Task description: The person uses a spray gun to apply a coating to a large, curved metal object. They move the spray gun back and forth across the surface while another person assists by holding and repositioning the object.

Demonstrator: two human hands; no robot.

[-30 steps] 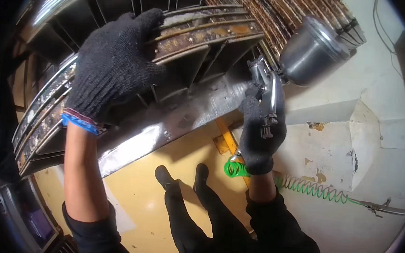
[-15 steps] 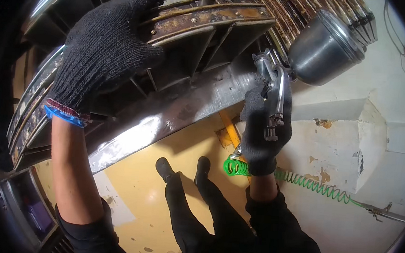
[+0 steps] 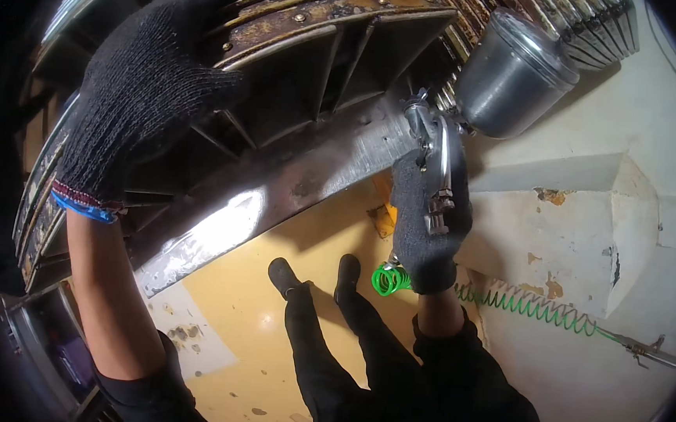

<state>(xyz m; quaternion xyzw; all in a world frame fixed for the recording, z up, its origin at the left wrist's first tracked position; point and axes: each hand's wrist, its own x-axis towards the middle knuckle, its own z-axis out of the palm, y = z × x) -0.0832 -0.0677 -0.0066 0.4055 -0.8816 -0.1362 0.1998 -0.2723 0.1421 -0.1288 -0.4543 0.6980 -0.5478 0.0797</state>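
My left hand (image 3: 139,87), in a dark knit glove with a blue cuff, grips the upper part of a curved, rusty metal ring assembly (image 3: 312,17) with bolted bands and dark vanes, thumb and fingers apart across it. My right hand (image 3: 424,217), gloved likewise, is closed on a silver spray gun (image 3: 439,159) with a large metal cup (image 3: 511,82), its nozzle close to the vanes. A green coiled hose (image 3: 388,279) hangs from below that hand. Beneath the vanes runs a shiny metal plate (image 3: 219,222).
Stacked rusty slats (image 3: 578,28) fill the top right. A chipped white block (image 3: 564,235) stands at the right against a pale wall. My legs are on the yellow floor (image 3: 258,339) below the plate, by a yellow bar (image 3: 385,214). A dark metal frame (image 3: 47,332) is at lower left.
My left hand has shifted up and leftward in the picture, still on the metal assembly. The spray gun rose and moved right, then came back a little leftward. The view has shifted slightly.
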